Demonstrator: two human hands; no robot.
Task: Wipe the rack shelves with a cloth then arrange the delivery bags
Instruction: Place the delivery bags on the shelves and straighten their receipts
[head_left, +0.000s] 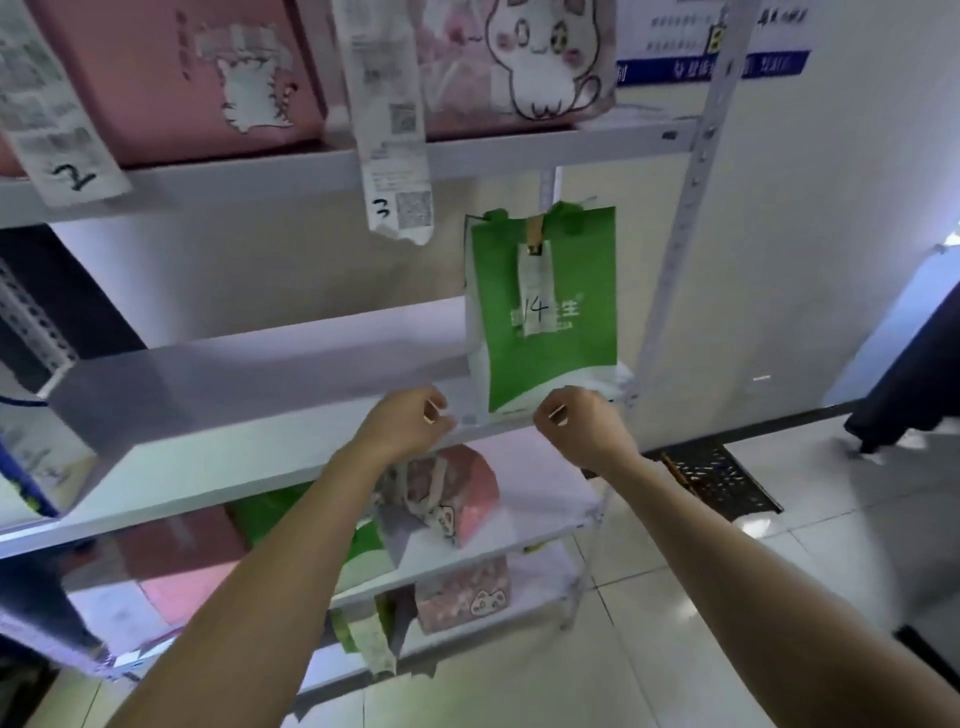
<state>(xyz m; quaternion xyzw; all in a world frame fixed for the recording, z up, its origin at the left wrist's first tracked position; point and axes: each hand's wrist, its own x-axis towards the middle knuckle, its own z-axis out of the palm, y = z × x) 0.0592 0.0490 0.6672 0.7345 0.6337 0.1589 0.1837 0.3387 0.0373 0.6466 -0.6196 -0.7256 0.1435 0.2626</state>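
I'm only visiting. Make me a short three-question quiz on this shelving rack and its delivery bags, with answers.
1. True or false: the green and white fabric bag stands at the right end of the white middle shelf.
2. What number is handwritten on its paper slip?
3. The left hand and right hand are: A) holding a cloth, B) loosely closed at the shelf's front edge, C) lifting the bag.

Key: 1 true; 2 14; 3 B.

left hand (402, 423) bare | right hand (579, 428) bare | forearms sleeveless, no jewellery
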